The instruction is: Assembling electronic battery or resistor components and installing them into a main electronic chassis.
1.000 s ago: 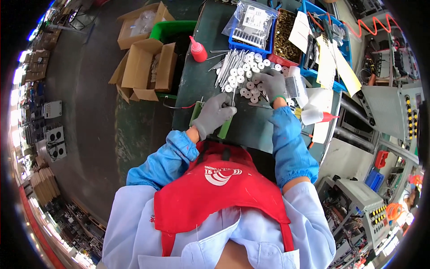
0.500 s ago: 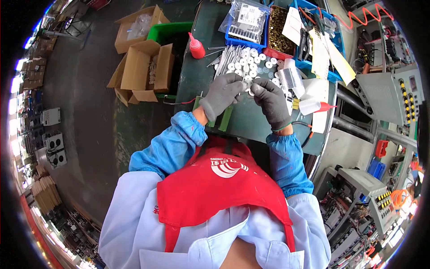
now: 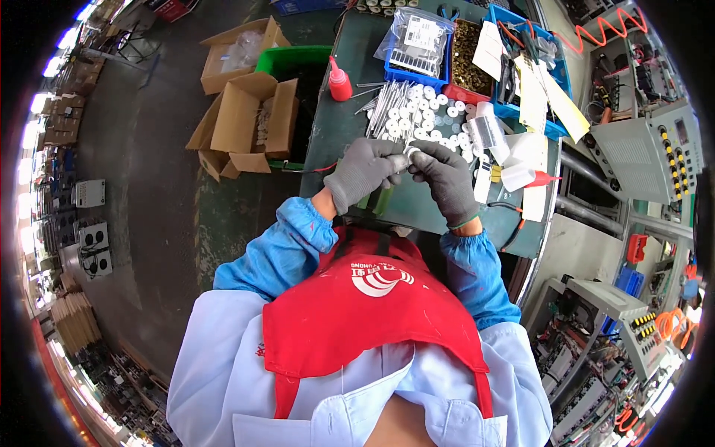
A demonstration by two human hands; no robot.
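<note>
My left hand, in a grey glove, is closed in a pinch on a thin metal rod that points away from me. Fingertip to fingertip with it, my right hand, gloved too, pinches a small white round disc at the rod's near end. The fingers partly cover both, so how far the disc sits on the rod cannot be told. Just beyond lie a bundle of similar metal rods and a spread of loose white discs on the green tabletop.
A red squeeze bottle stands at the table's left edge. At the back are a blue bin with bagged parts, a bin of brass-coloured pieces and a blue tool tray. A clear cup lies right; cardboard boxes stand left.
Both hands have come slightly nearer to me and stay pinched together at the rod and disc. The table and boxes appear shifted a little as the view moved.
</note>
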